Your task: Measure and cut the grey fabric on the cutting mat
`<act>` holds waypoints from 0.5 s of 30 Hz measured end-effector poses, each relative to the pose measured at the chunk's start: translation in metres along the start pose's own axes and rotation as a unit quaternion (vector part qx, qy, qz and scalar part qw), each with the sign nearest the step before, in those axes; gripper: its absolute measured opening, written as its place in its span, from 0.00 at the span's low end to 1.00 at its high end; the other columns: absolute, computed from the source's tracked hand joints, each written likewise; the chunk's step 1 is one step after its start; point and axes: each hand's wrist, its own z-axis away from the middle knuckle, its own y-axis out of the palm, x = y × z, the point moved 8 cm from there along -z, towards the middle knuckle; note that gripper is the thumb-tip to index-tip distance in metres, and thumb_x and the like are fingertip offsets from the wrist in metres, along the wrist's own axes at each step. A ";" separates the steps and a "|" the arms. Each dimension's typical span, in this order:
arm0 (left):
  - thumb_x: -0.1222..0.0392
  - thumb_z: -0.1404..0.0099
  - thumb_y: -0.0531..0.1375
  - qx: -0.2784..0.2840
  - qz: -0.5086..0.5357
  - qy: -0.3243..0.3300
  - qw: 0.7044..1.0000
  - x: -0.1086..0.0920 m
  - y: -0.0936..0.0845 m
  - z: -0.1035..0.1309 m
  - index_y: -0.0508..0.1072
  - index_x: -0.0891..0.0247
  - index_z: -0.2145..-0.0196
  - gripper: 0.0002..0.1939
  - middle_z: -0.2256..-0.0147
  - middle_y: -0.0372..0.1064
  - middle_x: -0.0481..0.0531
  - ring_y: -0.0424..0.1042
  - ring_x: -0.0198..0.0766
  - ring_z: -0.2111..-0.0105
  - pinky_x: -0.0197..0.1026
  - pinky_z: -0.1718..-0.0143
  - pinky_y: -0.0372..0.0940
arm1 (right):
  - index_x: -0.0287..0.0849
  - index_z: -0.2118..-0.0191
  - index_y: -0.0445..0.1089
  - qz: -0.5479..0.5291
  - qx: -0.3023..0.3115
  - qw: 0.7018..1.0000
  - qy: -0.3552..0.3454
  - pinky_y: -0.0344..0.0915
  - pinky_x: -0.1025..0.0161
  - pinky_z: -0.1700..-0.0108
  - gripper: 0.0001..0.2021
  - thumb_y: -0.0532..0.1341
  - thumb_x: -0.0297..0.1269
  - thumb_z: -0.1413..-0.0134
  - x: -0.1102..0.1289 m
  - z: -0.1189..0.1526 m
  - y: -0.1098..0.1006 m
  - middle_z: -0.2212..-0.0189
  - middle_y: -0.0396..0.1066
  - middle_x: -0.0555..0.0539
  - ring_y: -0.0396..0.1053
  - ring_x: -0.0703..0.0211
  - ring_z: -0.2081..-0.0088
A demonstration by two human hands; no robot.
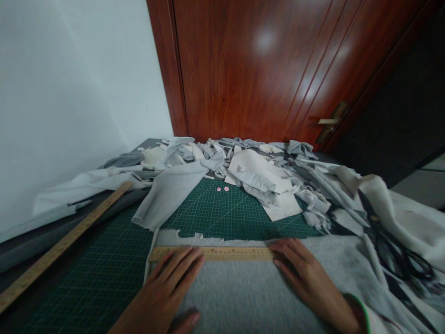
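Observation:
A short wooden ruler lies across grey fabric, just below the fabric's ragged top edge. My left hand rests flat near the ruler's left end, fingers stretched out over it and thumb apart on the fabric. At the other end, my right hand has the ruler's tip between its thumb and fingers. Under the fabric is a green cutting mat with a grid. Two small pink discs lie on the mat beyond the ruler.
Grey and white fabric scraps are heaped along the back. A long wooden ruler slants across the left side. Black-handled scissors lie at the right among cloth. Behind stand a white wall and a reddish wooden door.

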 end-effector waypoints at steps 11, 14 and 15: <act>0.49 0.33 0.58 -0.022 -0.005 -0.009 1.000 0.002 -0.003 0.001 0.41 0.54 0.29 0.42 0.34 0.56 0.52 0.62 0.51 0.39 0.51 0.41 0.63 | 0.45 0.49 0.66 0.039 0.024 0.999 -0.018 0.70 0.49 0.51 0.11 0.53 0.32 0.34 0.001 -0.001 -0.004 0.55 0.69 0.42 0.68 0.51 0.54; 0.49 0.32 0.58 -0.035 -0.008 -0.001 0.999 0.002 -0.004 -0.001 0.43 0.54 0.29 0.40 0.34 0.56 0.51 0.63 0.50 0.39 0.49 0.41 0.62 | 0.44 0.45 0.65 0.113 0.029 0.993 0.000 0.69 0.47 0.48 0.15 0.55 0.36 0.35 -0.030 0.012 -0.023 0.51 0.68 0.40 0.67 0.49 0.51; 0.48 0.33 0.58 -0.040 -0.014 0.006 0.999 0.002 -0.003 -0.001 0.44 0.55 0.29 0.40 0.34 0.56 0.51 0.63 0.50 0.39 0.48 0.41 0.62 | 0.44 0.43 0.64 0.150 0.019 0.988 0.013 0.68 0.46 0.48 0.17 0.56 0.39 0.36 -0.046 0.020 -0.034 0.50 0.67 0.40 0.67 0.48 0.49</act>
